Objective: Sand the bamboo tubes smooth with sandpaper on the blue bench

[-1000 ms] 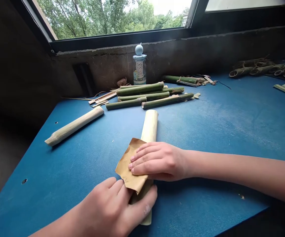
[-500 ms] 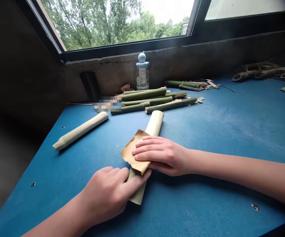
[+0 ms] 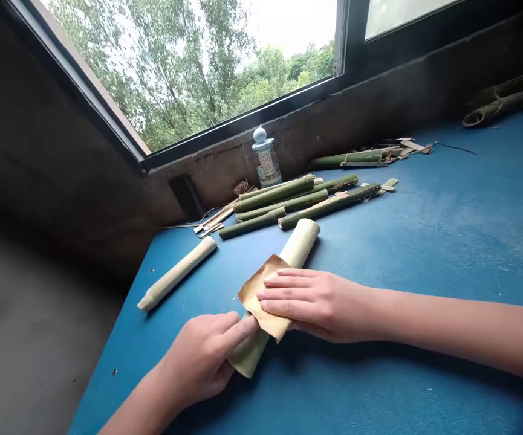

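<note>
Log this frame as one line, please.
left hand: grips near end of pale bamboo piece | right hand: presses sandpaper flat onto it | blue table: green bamboo sticks behind

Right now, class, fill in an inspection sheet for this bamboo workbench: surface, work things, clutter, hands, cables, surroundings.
Surface: blue table, dusty.
Work things: pale bamboo piece lying flat; brown sandpaper draped over it.
Clutter: green bamboo sticks, peeled stick, small bottle, scraps by the wall.
Hands: left hand grips the piece's near end; right hand presses flat on the sandpaper.
Cables: nothing seen.
Surroundings: window with trees outside.
</note>
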`<state>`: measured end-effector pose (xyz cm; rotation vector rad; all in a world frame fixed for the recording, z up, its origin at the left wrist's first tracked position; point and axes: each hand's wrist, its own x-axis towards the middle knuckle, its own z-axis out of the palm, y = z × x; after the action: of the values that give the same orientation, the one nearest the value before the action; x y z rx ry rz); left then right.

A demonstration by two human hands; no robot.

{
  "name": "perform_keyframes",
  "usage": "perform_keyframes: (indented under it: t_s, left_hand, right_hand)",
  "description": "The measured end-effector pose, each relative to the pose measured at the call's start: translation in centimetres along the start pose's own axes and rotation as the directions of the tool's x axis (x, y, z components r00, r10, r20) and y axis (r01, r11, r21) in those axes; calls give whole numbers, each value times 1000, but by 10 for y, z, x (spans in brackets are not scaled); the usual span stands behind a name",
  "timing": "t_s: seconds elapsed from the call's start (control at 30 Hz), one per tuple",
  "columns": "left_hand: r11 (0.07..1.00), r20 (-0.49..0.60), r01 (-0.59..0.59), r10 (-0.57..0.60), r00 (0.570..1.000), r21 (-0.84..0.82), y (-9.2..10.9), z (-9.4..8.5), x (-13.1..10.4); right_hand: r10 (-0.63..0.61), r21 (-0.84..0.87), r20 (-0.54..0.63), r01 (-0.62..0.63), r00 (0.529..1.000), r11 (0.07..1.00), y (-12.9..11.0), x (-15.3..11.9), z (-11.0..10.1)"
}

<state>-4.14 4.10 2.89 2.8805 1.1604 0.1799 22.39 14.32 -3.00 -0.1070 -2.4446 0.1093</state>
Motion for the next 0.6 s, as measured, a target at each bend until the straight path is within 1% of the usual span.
perform_keyframes:
  t_s: [0.03,0.07,0.1,0.13,0.17,0.2,0.23,0.27,0.3,0.33,0.37,0.4,0.43,0.47,0.5,0.53,0.57,0.6]
  left_hand:
    - [989,98,34,-20,995,-145,0,-9,1]
    - [953,204,97,-37,978,-289,-4,-19,4]
    - [904,291,168,-51,955,-392,-12,-31,8]
    - [864,316,246,-107,943,-440,-26,-43,14]
    - [831,303,305,-175,937,-465,-44,-54,22]
    - [811,250,400,-320,914,-427,-67,-63,33]
    - [792,139,505,-488,861,-343,-92,-70,46]
    - [724,12,643,-662,750,-252,-119,-74,61]
    - [600,-110,777,-800,590,-189,-146,-76,76]
    - [539,-158,823,-841,517,-178,-171,-76,92]
    - [493,-183,851,-867,464,-181,-193,-72,106]
    - [431,-206,882,-896,393,-191,-212,-68,119]
    - [374,-217,904,-919,330,-207,-227,-61,131]
    - [326,-226,918,-934,276,-225,-240,-54,141]
    - [285,-233,926,-945,229,-247,-250,-47,149]
    - [254,-240,929,-952,191,-269,-258,-40,156]
    - [231,-245,928,-956,161,-292,-265,-35,161]
    - [213,-248,925,-959,136,-314,-272,-30,165]
  right_hand:
    - [29,-6,-17,-29,999,1000,6,-1,-1]
    - [94,-23,-47,-95,995,995,14,-2,-2]
    - [187,-43,-82,-191,979,981,22,-4,-5]
    - [284,-55,-118,-292,952,955,27,-6,-7]
    - [356,-52,-147,-366,923,929,29,-6,-9]
    - [379,-34,-159,-389,911,920,27,-5,-10]
    - [349,-7,-154,-354,924,935,20,-2,-9]
    - [275,28,-131,-274,953,961,11,0,-7]
    - [165,68,-95,-159,982,985,2,3,-5]
    - [58,106,-66,-51,996,993,-4,6,-2]
    - [-12,134,-53,19,999,991,-7,7,0]
    - [-26,145,-54,34,998,989,-6,6,1]
    - [18,137,-68,-9,998,990,-1,5,1]
    - [101,119,-90,-90,991,989,7,3,0]
    - [197,93,-116,-187,974,978,15,1,-2]
    - [278,67,-132,-271,951,960,21,-1,-4]
    - [319,50,-137,-315,938,948,24,-2,-6]
    - [312,44,-132,-309,941,950,24,-1,-6]
